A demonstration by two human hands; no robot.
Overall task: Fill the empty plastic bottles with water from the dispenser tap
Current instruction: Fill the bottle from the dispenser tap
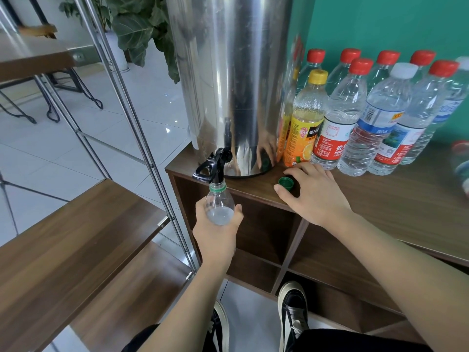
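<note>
Gripping a small clear bottle [218,208] from below, the left hand [215,233] has its fingers and thumb curled round the bottle's body. The bottle stands upright, its open mouth with a green neck ring right under the black tap [214,165]. A little water shows inside the bottle, down near the fingers. Whether water is running from the tap cannot be told.

To the right, the right hand [313,193] rests palm down on the wooden cabinet top [396,199], its fingers loosely spread and relaxed. A green cap [286,183] lies open side up on the wood between the thumb and the index finger; whether the fingers touch it is not clear.

The tap juts from the foot of a tall shiny steel dispenser [233,85], which stands on the left end of the cabinet top. Just right of the dispenser stands an orange juice bottle [305,120] with a yellow cap. Further right, a group of clear water bottles [375,118] stands against the green wall [380,21], most with red caps and one with a white cap.

Below the top, the cabinet has open shelves [264,235]. Near the bottom edge, two black shoes [293,308] with pale soles stand on the tiled floor [83,148]. To the left, wooden steps [73,224] with steel rails rise, and a leafy plant [142,29] stands far behind them.
</note>
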